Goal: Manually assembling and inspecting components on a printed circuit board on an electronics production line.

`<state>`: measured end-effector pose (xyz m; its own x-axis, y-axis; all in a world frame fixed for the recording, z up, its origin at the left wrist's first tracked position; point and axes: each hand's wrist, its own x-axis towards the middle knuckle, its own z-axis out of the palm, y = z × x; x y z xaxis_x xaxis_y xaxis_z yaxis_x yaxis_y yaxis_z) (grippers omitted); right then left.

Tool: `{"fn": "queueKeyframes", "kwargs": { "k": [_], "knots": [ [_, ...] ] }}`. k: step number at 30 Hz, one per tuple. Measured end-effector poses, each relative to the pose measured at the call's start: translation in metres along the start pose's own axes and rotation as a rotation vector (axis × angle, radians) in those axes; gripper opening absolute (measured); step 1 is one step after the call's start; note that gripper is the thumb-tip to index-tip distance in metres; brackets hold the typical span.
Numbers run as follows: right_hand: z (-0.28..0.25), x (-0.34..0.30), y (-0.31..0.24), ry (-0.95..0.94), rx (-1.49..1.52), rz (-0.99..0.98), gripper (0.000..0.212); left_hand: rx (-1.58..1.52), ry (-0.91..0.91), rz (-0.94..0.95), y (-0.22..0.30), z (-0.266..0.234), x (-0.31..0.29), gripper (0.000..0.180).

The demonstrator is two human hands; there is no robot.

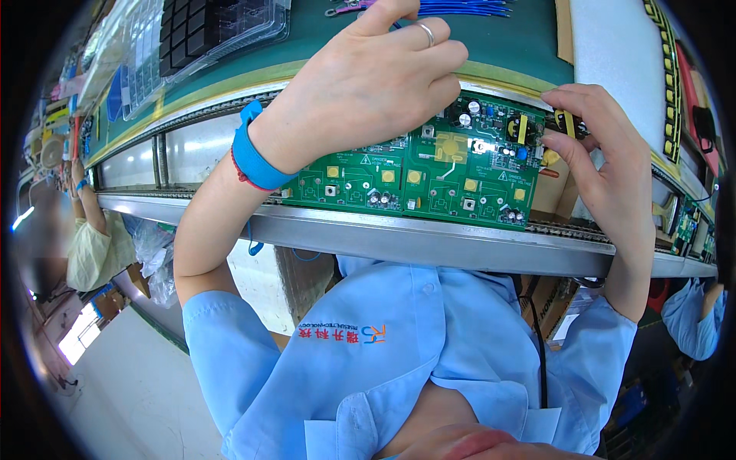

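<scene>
A green circuit board panel (460, 201) lies across the metal rails in front of me, fitted with capacitors, yellow pads and a black-and-yellow transformer (520, 130) near its right end. My left hand (376, 88), with a ring and a blue wrist strap (257, 149), is over the panel's far edge. Its fingers are curled close to a bundle of blue wires (464, 8); what they grip is hidden. At the panel's right end, my right hand (602, 146) is closed around a small black-and-yellow transformer (569, 124), thumb and index beside the board edge.
The conveyor's near metal rail (345, 238) crosses in front of my body. Beyond is a green mat (506, 38), with a clear plastic box of black blocks (192, 38) at far left. A row of black-and-yellow parts (668, 77) stands right. A co-worker's arm (90, 203) shows left.
</scene>
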<state>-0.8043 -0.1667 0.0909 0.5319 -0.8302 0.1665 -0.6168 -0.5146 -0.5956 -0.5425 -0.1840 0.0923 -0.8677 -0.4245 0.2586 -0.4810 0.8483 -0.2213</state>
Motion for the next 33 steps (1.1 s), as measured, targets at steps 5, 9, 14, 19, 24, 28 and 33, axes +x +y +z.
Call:
{"fn": "queueKeyframes", "kwargs": {
  "k": [5,9,14,19,24,28,33],
  "knots": [
    [0.001,0.000,-0.003,0.011,0.026,0.029,0.029,0.094,0.034,0.081,0.003,0.000,0.000,0.007],
    [-0.002,-0.003,0.005,-0.048,-0.040,-0.019,0.028,-0.036,-0.018,0.023,0.002,-0.002,-0.001,0.006],
    [-0.003,-0.002,0.004,-0.049,-0.052,-0.039,0.027,0.090,-0.026,0.107,0.003,0.014,-0.009,0.017],
    [0.001,0.001,0.000,-0.018,0.010,-0.031,0.026,0.004,0.321,0.250,-0.028,0.028,-0.004,0.010],
    [-0.001,0.002,0.007,-0.002,0.063,-0.080,0.024,-0.659,0.188,-0.261,-0.047,0.002,0.021,0.017],
    [0.003,0.004,-0.015,-0.197,0.360,0.116,0.025,-0.406,0.053,-0.535,-0.083,0.029,0.022,0.022],
    [0.011,0.004,-0.033,-0.223,0.677,0.266,0.028,-0.244,-0.025,-0.541,-0.089,0.064,0.030,0.019]
  ]
}}
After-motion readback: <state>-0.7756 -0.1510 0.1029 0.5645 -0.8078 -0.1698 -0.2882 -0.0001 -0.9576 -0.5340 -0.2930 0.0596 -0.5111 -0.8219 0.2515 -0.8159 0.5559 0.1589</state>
